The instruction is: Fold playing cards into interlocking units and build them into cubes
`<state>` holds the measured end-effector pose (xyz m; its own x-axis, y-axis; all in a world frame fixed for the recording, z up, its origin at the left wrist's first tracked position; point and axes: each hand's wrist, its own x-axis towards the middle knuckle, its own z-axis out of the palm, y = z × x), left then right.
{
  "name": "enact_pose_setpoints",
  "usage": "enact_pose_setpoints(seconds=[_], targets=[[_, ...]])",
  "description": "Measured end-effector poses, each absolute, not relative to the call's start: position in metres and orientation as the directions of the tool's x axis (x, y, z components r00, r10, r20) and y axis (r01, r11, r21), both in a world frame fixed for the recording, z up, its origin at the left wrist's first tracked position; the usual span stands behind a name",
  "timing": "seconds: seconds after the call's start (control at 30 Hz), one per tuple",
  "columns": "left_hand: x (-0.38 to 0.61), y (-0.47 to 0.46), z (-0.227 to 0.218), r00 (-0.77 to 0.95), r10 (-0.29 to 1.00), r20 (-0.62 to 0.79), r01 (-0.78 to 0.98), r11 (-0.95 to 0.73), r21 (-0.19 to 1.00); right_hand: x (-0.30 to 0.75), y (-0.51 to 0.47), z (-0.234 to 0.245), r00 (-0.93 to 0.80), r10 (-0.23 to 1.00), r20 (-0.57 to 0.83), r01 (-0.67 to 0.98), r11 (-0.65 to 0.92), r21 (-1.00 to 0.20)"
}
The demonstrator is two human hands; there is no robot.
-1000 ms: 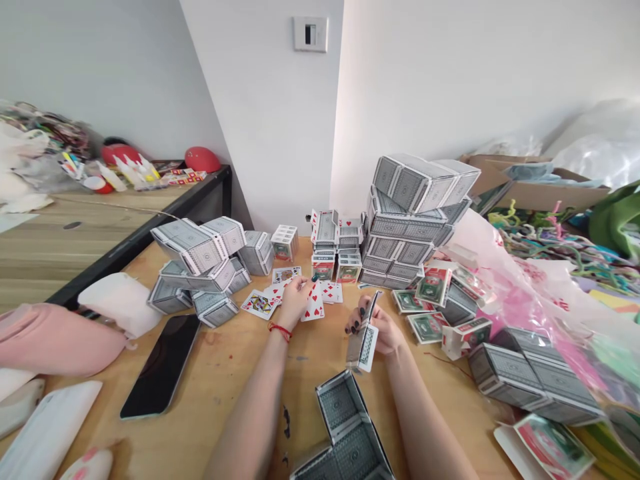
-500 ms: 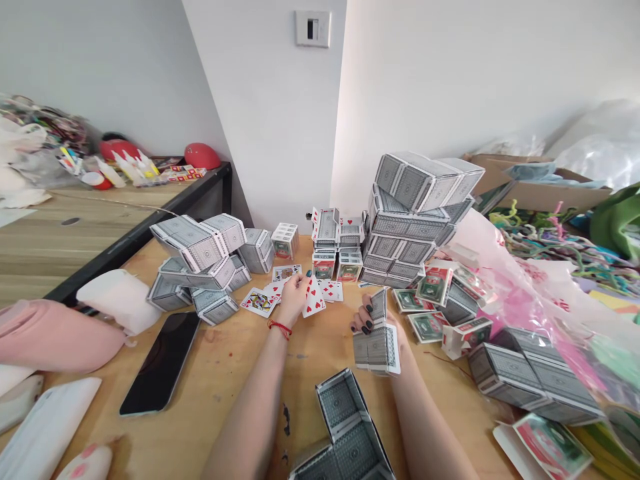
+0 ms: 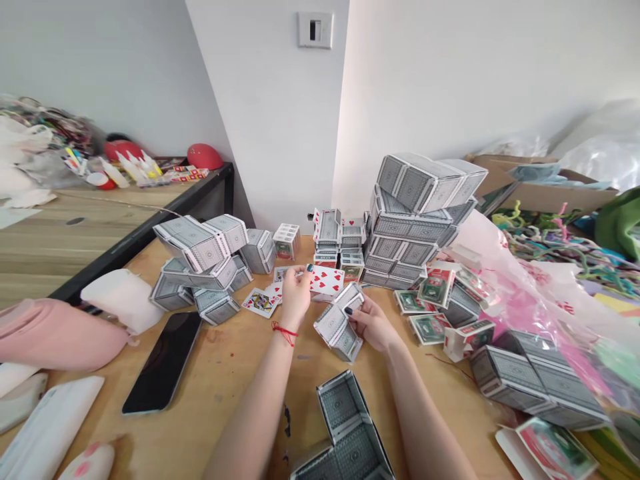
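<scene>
Left hand (image 3: 298,293), a red bracelet (image 3: 285,331) at its wrist, pinches a heart-suited playing card (image 3: 327,281) between thumb and fingers, face up, while the right hand (image 3: 374,323), its nails dark, grips a folded piece of gray-backed cards (image 3: 331,324) above a wooden tabletop (image 3: 235,393). The piece is held just in front of the card, between the two hands; whether card and piece touch cannot be told. Loose cards (image 3: 261,302), one of them a face card, lie face up beside the left hand. Between the forearms, an L-shaped card structure (image 3: 353,447) rests at the lower edge of the view, partly cut off. A tall gray stack (image 3: 415,223) stands at the right rear, with a smaller stack (image 3: 195,245) at left and a smartphone (image 3: 163,363), its screen dark, lying in front of it. Red-and-green card boxes (image 3: 436,283) sit scattered to the right of the right hand, near a crumpled plastic bag (image 3: 530,283). A wall plate (image 3: 315,31) is fixed to the pale wall (image 3: 280,133) behind.
</scene>
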<state>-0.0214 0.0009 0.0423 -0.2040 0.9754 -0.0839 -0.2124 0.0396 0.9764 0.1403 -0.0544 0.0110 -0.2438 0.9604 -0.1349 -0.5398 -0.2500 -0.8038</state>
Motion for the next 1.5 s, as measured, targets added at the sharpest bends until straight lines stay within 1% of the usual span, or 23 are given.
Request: enact_pose_setpoints(seconds=[0.1, 0.27, 0.5, 0.67, 0.77, 0.87, 1.0, 1.07, 1.23, 1.4, 1.5], targets=[[-0.019, -0.004, 0.055, -0.146, 0.986, -0.081, -0.197, 0.051, 0.979, 0.137, -0.054, 0.01, -0.201, 0.971, -0.132, -0.54, -0.223, -0.812], [-0.022, -0.006, 0.06, -0.199, 0.98, 0.002, -0.155, -0.033, 0.987, 0.141, -0.054, 0.01, -0.154, 0.979, -0.133, -0.52, -0.194, -0.832], [-0.027, -0.003, 0.054, -0.193, 0.975, 0.11, -0.035, -0.119, 0.992, 0.139, -0.055, 0.013, -0.16, 0.981, -0.109, -0.513, -0.177, -0.84], [-0.03, -0.002, 0.052, -0.227, 0.968, 0.104, -0.036, -0.115, 0.993, 0.14, -0.055, 0.01, -0.163, 0.978, -0.128, -0.49, -0.193, -0.85], [-0.029, -0.002, 0.048, -0.182, 0.979, 0.09, -0.025, -0.097, 0.995, 0.141, -0.055, 0.009, -0.161, 0.979, -0.123, -0.475, -0.186, -0.86], [-0.028, -0.001, 0.046, -0.113, 0.986, 0.121, 0.058, -0.115, 0.992, 0.14, -0.055, 0.01, -0.152, 0.982, -0.108, -0.485, -0.169, -0.858], [-0.031, -0.002, 0.048, -0.043, 0.971, 0.234, 0.222, -0.219, 0.95, 0.14, -0.054, 0.007, -0.152, 0.979, -0.136, -0.488, -0.194, -0.851], [-0.034, -0.003, 0.049, -0.015, 0.964, 0.266, 0.268, -0.252, 0.93, 0.139, -0.054, 0.004, -0.151, 0.977, -0.148, -0.477, -0.203, -0.855], [-0.042, -0.001, 0.048, -0.02, 0.968, 0.251, 0.283, -0.235, 0.93, 0.139, -0.053, -0.001, -0.157, 0.975, -0.158, -0.459, -0.214, -0.863], [-0.046, 0.001, 0.046, -0.006, 0.984, 0.177, 0.343, -0.165, 0.925, 0.139, -0.053, 0.002, -0.161, 0.97, -0.185, -0.428, -0.237, -0.872], [-0.048, 0.0, 0.047, -0.003, 0.988, 0.151, 0.3, -0.144, 0.943, 0.14, -0.055, 0.006, -0.165, 0.97, -0.18, -0.416, -0.234, -0.879]])
